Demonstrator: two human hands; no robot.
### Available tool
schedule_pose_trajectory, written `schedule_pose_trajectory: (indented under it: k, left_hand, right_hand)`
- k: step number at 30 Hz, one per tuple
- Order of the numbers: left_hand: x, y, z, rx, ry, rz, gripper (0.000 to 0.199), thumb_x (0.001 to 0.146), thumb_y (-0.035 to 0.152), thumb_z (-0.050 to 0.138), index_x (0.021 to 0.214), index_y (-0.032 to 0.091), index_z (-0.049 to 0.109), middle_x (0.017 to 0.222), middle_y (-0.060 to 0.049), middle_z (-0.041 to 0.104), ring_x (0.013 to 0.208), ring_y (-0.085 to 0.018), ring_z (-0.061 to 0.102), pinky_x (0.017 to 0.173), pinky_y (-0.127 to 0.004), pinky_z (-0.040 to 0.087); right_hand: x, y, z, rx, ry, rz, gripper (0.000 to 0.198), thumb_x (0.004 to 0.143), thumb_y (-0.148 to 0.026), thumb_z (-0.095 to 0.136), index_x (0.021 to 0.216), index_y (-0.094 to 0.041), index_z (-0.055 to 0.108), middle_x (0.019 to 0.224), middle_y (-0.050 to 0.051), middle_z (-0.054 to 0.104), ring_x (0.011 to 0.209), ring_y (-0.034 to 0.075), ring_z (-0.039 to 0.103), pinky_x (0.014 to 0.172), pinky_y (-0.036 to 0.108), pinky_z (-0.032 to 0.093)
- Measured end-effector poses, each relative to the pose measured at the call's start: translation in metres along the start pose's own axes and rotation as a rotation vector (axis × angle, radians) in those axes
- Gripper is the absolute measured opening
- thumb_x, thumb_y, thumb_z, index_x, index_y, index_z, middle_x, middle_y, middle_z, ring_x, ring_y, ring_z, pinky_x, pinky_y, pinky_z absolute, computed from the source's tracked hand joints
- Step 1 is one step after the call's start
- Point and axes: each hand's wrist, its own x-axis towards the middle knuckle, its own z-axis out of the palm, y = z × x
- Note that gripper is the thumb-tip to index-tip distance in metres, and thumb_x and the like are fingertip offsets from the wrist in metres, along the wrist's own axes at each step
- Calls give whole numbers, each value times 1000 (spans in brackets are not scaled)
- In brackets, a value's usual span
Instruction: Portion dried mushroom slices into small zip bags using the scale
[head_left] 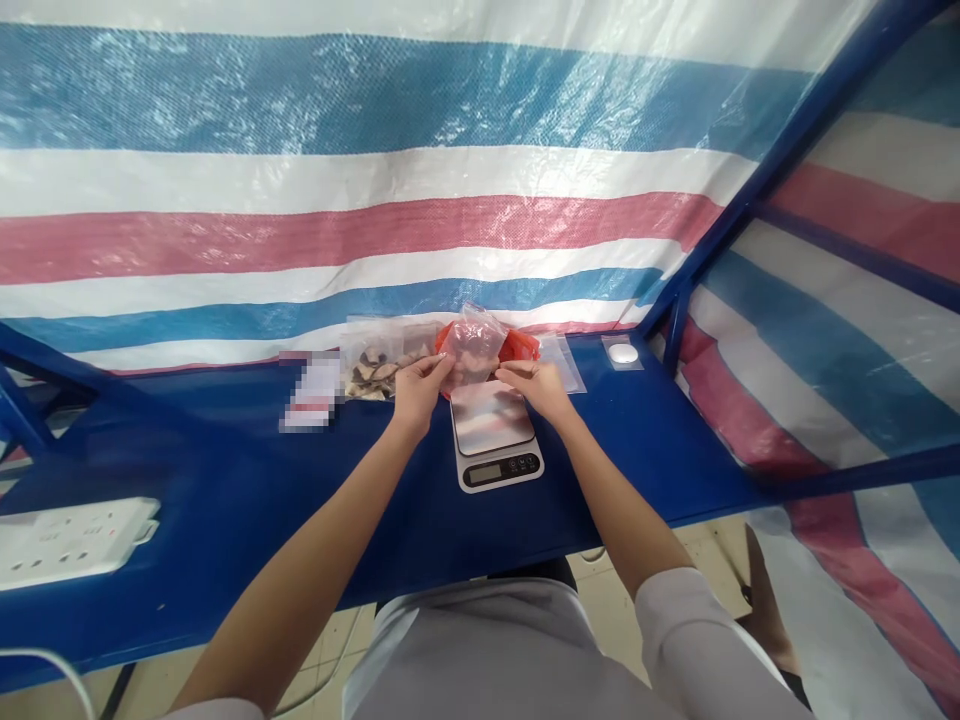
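Between my two hands is a clear plastic bag (478, 345), held up just beyond the digital scale. My left hand (418, 393) pinches its left edge, and my right hand (536, 385) pinches its right side. Pale brownish pieces show through the plastic, though I cannot tell whether they lie in this bag or behind it. Behind it a red plastic bag (521, 347) sticks out on both sides. Below my hands the kitchen scale (493, 435) has a shiny plate with a display and buttons at its near edge. Left of my left hand lie clear bags of dried slices (371, 370).
A blurred white paper (311, 393) lies left of the bags. Flat clear bags (562, 362) rest right of the red one, and a small bag with a white round item (622, 353) lies farther right. A white power strip (79, 540) sits at left. Striped sheeting (375, 180) walls the blue table (247, 450).
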Motion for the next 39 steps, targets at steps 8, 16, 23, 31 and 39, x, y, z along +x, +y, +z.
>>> schedule_pose_trajectory:
  k: [8, 16, 23, 31, 39]
  left_hand:
    - [-14, -6, 24, -132, 48, -58, 40, 58, 46, 87, 78, 14, 73, 72, -3, 71, 68, -15, 65, 74, -31, 55]
    - [-16, -14, 8, 180, -24, -11, 43, 64, 55, 83, 77, 14, 77, 71, -6, 73, 66, -18, 65, 69, -31, 52]
    - [-12, -2, 31, 176, -168, -74, 45, 65, 56, 83, 82, 14, 77, 71, -5, 70, 67, -17, 64, 65, -29, 52]
    - [-9, -16, 61, 140, -318, -61, 38, 68, 52, 83, 80, 17, 76, 78, -4, 69, 68, -16, 65, 71, -32, 55]
    - [-13, -23, 84, 270, -442, -21, 31, 71, 49, 79, 76, 19, 77, 75, -7, 74, 72, -22, 67, 74, -36, 54]
  right_hand:
    - [-7, -9, 13, 258, -80, 119, 38, 63, -47, 87, 89, -20, 79, 85, 4, 76, 81, 19, 73, 67, 31, 65]
    - [-10, -4, -12, 272, -76, 124, 40, 58, -50, 89, 80, -18, 78, 80, 4, 76, 73, 17, 72, 65, 26, 60]
    - [-10, -4, -38, 208, -142, 137, 41, 54, -49, 91, 79, -18, 79, 74, 3, 76, 70, 18, 72, 66, 30, 61]
    - [-3, 3, -77, 166, -85, 200, 44, 66, -56, 84, 88, -18, 80, 82, 6, 79, 81, 24, 76, 68, 31, 63]
    - [27, 12, -93, 271, 104, 222, 40, 58, -46, 91, 83, -17, 76, 81, 7, 78, 75, 21, 76, 63, 27, 60]
